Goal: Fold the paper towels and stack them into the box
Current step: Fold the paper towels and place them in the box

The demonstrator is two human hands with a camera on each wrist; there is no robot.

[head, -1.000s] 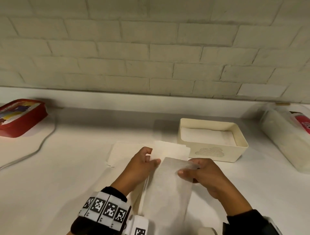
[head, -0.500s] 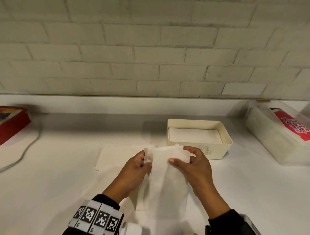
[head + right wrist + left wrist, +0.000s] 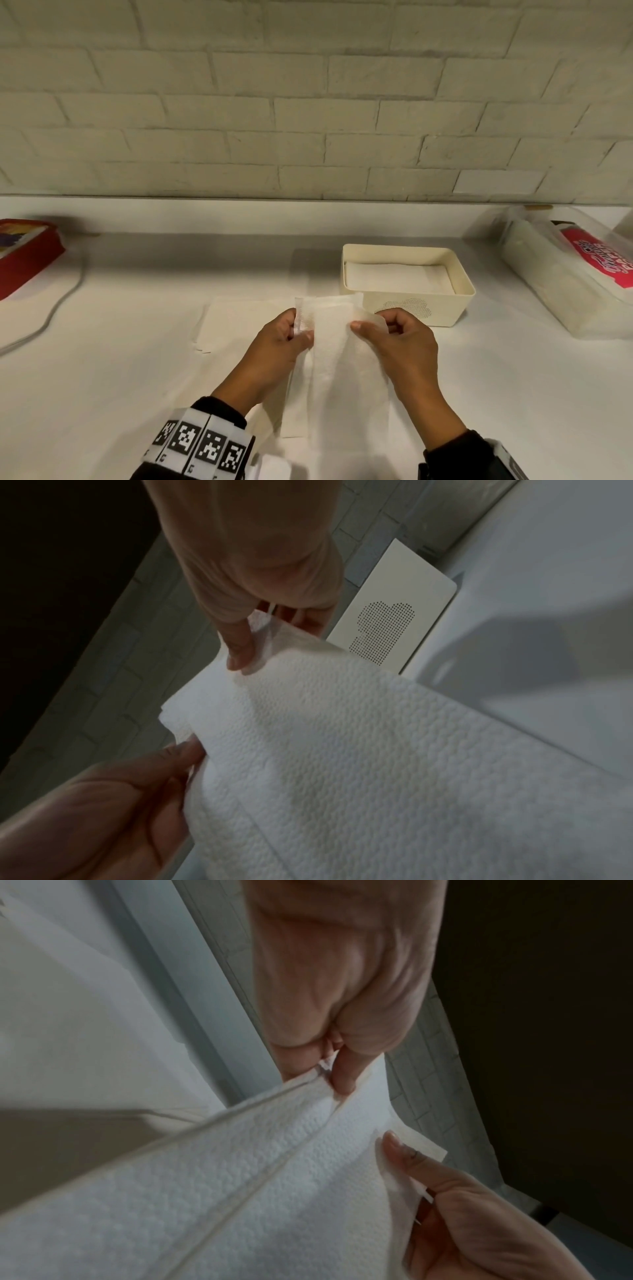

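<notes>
Both hands pinched one paper towel (image 3: 337, 346): left hand (image 3: 278, 346) and right hand (image 3: 399, 342) at its top corners.
White counter (image 3: 120, 377) under a pale brick wall (image 3: 308, 102); cream box (image 3: 411, 308) held folded towels (image 3: 394, 277).

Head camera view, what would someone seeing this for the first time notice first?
Two hands at the centre: the left hand and right hand each pinch a top corner of a white paper towel above the counter. Just behind sits a cream box with folded towels inside.

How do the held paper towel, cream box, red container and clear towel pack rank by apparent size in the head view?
1. Held paper towel, nearest the camera
2. Clear towel pack and cream box: too similar to rank
3. Red container, partly cropped
</notes>
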